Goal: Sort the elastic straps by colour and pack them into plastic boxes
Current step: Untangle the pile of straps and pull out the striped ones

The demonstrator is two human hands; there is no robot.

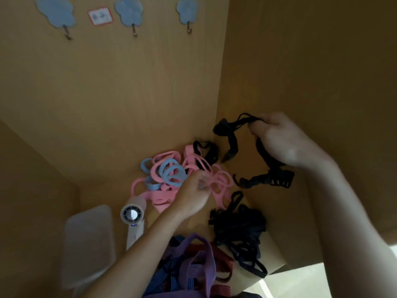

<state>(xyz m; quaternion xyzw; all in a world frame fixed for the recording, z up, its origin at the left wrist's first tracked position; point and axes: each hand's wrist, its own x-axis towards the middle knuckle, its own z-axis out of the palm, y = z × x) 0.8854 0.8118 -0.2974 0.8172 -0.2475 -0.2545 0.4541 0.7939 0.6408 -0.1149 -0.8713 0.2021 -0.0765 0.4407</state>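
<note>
The right hand (279,143) is lifted near the bench's back right corner with its fingers curled tight round a black strap (266,177), whose loose ends and buckle dangle below it. The left hand (193,196) reaches down into the heap of pink straps (159,198) and blue straps (171,173) at the back of the bench (103,186), but blur hides whether its bent fingers grasp one. More black straps (238,229) are heaped by the right edge, purple and striped straps (193,265) lie at the front, and a plastic box (88,239) sits by the left edge beside a small fan (133,216).
</note>
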